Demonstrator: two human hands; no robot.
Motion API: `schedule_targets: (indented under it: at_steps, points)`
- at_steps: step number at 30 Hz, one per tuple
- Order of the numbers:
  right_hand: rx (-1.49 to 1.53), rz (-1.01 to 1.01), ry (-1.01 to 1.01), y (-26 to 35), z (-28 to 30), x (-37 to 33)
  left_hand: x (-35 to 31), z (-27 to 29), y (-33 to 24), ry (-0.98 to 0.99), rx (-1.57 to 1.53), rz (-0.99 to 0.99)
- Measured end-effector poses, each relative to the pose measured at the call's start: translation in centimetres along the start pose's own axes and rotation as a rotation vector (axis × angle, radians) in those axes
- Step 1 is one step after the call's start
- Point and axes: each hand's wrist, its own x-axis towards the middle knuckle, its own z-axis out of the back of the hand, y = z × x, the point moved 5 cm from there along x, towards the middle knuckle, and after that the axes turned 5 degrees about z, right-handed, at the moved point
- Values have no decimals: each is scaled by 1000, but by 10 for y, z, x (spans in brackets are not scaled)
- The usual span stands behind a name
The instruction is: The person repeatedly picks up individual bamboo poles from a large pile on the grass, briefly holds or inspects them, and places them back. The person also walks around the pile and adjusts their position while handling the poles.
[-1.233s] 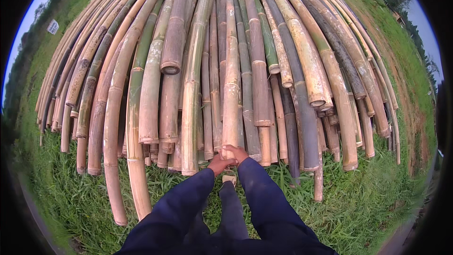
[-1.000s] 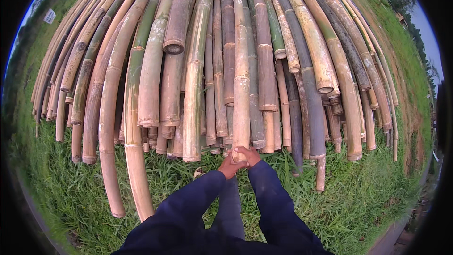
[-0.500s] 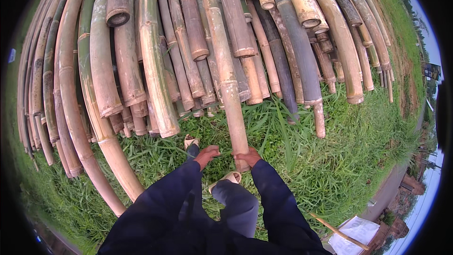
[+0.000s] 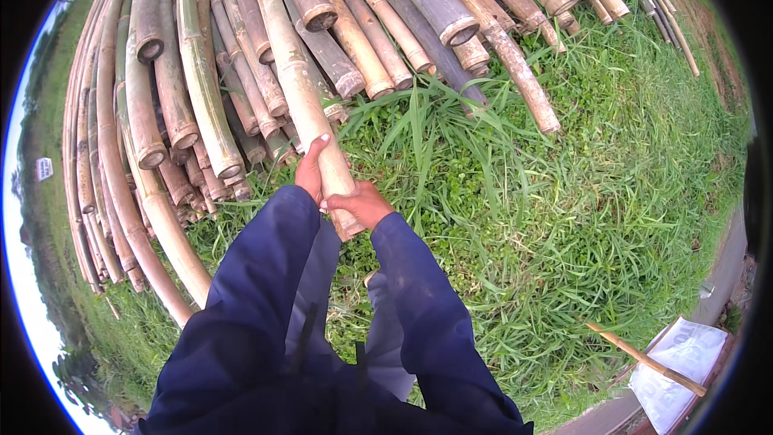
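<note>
Both of my hands are on the near end of a long, pale tan bamboo pole (image 4: pixel 310 105). It runs away from me onto the pile. My left hand (image 4: pixel 311 171) is closed against the pole's left side, its thumb pointing up along it. Nearer the cut end, my right hand (image 4: pixel 364 205) grips from the right, with the thumb lying across the top. The fingers under the pole are hidden. A short stub of the pole sticks out below my right hand, above the grass between my legs.
A big pile of bamboo poles (image 4: pixel 197 72), brown, green and grey, spans the far side and left, its cut ends jutting toward me at uneven lengths. Tall grass (image 4: pixel 523 234) covers the ground. At the lower right are a white sheet (image 4: pixel 680 370) and a thin stick (image 4: pixel 644 358).
My left hand, apart from the pole before, now grips it. The pole's near end has risen and shifted left in view, and my right thumb now lies over its top. The view has turned.
</note>
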Motion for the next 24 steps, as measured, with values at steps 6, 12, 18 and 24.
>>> schedule_targets:
  at_steps: [6,12,18,24]
  points:
    - [-103,-284,-33,-105,49,-243,-163,-50,210,-82,-89,137]
    - [-137,-666,40,-202,84,-370,-228,-39,325,374,530,592]
    - [-264,-719,127,-197,85,-353,-95,104,181,80,494,488]
    - [-420,-523,-304,-84,111,-273,68,122,-37,-132,221,35]
